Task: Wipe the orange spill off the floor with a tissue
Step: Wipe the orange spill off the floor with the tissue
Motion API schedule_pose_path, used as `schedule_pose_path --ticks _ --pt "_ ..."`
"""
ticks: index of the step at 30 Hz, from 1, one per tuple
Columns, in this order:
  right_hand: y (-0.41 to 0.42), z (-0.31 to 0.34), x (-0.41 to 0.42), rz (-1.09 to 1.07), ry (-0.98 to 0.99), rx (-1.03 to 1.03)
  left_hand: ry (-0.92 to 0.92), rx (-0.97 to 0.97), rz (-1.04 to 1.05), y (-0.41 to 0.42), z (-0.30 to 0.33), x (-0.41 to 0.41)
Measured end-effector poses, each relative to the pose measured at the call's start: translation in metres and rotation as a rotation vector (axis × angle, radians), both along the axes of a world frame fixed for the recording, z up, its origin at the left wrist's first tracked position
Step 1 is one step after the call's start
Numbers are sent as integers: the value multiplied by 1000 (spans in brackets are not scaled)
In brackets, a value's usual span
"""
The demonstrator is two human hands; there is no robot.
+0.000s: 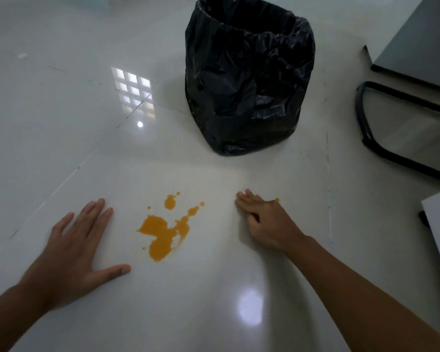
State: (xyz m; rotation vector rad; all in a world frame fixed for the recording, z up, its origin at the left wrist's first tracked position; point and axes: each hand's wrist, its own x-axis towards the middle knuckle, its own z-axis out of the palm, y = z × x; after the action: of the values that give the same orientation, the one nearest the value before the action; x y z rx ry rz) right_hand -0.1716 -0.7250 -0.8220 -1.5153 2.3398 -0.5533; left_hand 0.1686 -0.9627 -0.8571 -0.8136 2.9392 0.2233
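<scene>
The orange spill [167, 229] lies on the white tiled floor [61, 123] near me, a main puddle with smaller splashes trailing off to the far side and one stray drop [277, 199] right of it. My left hand [74, 252] rests flat on the floor just left of the puddle, fingers spread wide and holding nothing. My right hand [267, 219] sits on the floor to the right, fingers loosely bent, also holding nothing, the stray drop just beyond its knuckles. I see no tissue anywhere, so I judge fetching one comes first. When wiping, I would work from the outer splashes inward so the puddle does not smear wider. The bin with its black liner [247, 77] stands beyond the spill, handy for the used tissue.
</scene>
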Motion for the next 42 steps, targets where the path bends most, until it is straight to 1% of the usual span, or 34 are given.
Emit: schedule_pose_path --ticks 3,6,10,14,15,16,18,19,21,24,26,28,32,36,38,40,42 --pt "16 2 9 69 -29 -86 0 31 14 -3 -3 1" --pt "20 9 7 36 28 -235 -1 46 13 -5 -6 1" --pt "19 16 -2 -139 21 -353 12 40 23 -3 -4 1" --pt "26 24 -35 -344 201 -483 22 46 24 -1 0 1" --pt "29 23 -46 -387 230 -467 24 46 24 -1 0 1" --pt "33 21 -55 -426 218 -414 25 50 26 -1 -1 1" --pt "41 13 -65 -449 124 -236 25 56 25 -2 -2 2" --pt "44 8 -65 -441 84 -169 27 56 27 -2 -3 2" --pt "47 0 -60 -411 40 -129 36 61 29 -4 -3 2" --pt "45 -9 -48 -328 68 -13 33 64 28 -3 -4 2" --pt "40 -15 -33 -336 82 51 35 64 28 -3 -4 2" --pt "34 -18 -11 -367 70 33 36 68 29 -2 -3 2" --pt "14 -21 45 -393 10 -89 51 73 37 0 0 1" --pt "-6 -15 102 -253 -65 -136 69 48 26 2 1 1" --pt "-10 -7 120 -195 -85 -217 88 36 22 2 1 2" --pt "-8 1 117 -245 -75 -335 115 23 26 3 2 2" --pt "0 7 97 -364 -43 -418 128 14 19 4 2 1"
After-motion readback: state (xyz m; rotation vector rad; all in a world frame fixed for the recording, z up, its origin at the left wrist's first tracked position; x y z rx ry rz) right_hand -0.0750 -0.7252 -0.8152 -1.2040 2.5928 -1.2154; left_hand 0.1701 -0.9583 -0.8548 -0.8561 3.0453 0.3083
